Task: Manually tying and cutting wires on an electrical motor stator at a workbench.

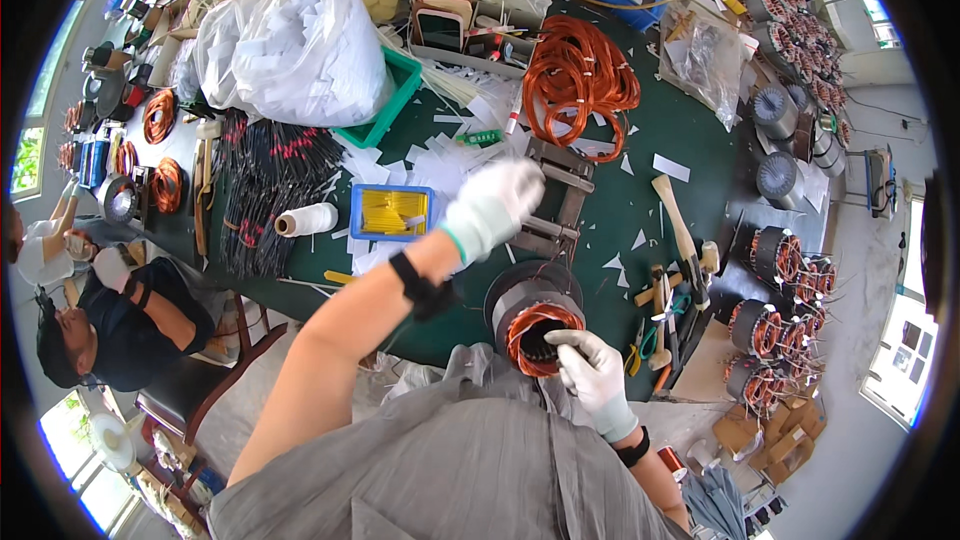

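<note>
A motor stator (540, 330) with copper windings round its open end stands at the table's near edge, in front of my body. My right hand (597, 378), in a white glove, is at the right side of the stator's opening. Its thumb and fingertips are pressed together at the inner rim, and what they hold is too small to make out. My left hand (495, 202), also gloved, is stretched forward over the table, between white paper slips (440, 168) and a dark metal frame (555, 202). Motion smears its fingers, so its grip does not show.
Left of my left hand are a blue bin of yellow strips (392, 212), a white thread spool (306, 220) and black leads (265, 190). Copper coils (580, 75) lie ahead. A mallet (680, 225) and scissors (650, 338) lie right. A co-worker (130, 320) sits left.
</note>
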